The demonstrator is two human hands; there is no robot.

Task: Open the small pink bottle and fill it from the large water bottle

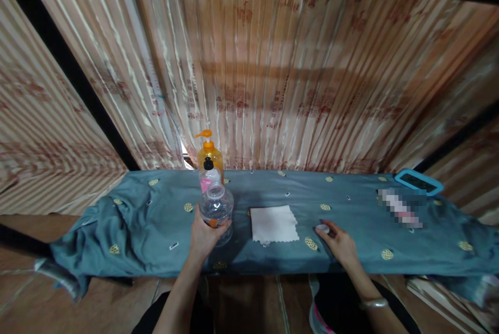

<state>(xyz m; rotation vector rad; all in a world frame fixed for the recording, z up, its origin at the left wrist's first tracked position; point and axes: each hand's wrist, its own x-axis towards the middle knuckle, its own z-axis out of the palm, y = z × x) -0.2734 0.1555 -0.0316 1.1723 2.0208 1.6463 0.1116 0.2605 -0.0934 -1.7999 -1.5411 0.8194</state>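
Left hand [205, 238] wrapped around a clear plastic bottle [217, 210], standing upright on the blue-grey cloth [351, 204] near its front edge. Right hand [340, 243] rests on the cloth, fingertips pinching a small white cap [322, 228] (looks like the bottle's). White wipe [274, 224] lies flat between the hands. Behind the bottle: small white bottle with black cap [209, 174], then orange pump dispenser [209, 153]. Teal-cased tablet [418, 182] far right.
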